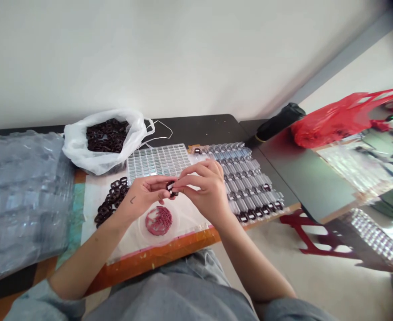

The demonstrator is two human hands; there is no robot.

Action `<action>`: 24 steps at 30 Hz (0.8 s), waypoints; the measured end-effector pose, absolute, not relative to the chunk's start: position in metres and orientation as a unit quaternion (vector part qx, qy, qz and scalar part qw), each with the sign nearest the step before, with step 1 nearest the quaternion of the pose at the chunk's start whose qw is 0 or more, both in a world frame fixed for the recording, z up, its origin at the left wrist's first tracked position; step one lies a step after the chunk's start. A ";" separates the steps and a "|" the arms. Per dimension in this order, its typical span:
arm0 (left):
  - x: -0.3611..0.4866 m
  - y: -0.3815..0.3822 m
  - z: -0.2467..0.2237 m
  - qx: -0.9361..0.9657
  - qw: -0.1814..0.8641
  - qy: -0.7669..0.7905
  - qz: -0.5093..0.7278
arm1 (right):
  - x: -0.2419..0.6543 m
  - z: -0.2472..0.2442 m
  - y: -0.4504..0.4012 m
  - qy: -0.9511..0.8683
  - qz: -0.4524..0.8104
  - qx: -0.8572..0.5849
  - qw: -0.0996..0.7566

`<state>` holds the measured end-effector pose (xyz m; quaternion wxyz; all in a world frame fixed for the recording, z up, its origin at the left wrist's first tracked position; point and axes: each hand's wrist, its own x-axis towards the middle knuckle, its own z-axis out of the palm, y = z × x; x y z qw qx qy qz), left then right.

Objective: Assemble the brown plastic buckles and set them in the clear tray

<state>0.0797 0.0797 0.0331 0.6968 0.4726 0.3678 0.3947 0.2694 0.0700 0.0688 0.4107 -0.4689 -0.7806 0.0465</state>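
A small dark frame-shaped piece is pinched between the fingertips of both hands above the work surface. My left hand grips its left side, with thumb and fingers closed. On the other side, the fingers of my right hand are closed on the same piece; fingertips hide part of it. Just below the hands sits a round clear dish with thin dark-pink strips in it. Beside my left wrist lies a pile of similar dark pieces. Behind the hands is a flat tray with rows of small clear rectangles.
A white plastic bag full of dark pieces stands at the back left. Stacked clear plastic trays fill the left side. To the right is a ridged clear tray holding several dark pieces. Farther right are a red bag and a red stool.
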 end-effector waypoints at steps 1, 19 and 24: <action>0.080 0.080 0.034 0.474 0.698 0.367 0.392 | 0.269 0.069 0.070 -0.780 0.052 -0.465 0.415; 0.076 0.078 0.036 0.412 0.741 0.309 0.432 | 0.269 0.065 0.067 -0.763 0.072 -0.415 0.489; 0.078 0.078 0.036 0.419 0.735 0.311 0.433 | 0.273 0.064 0.056 -0.788 0.040 -0.402 0.464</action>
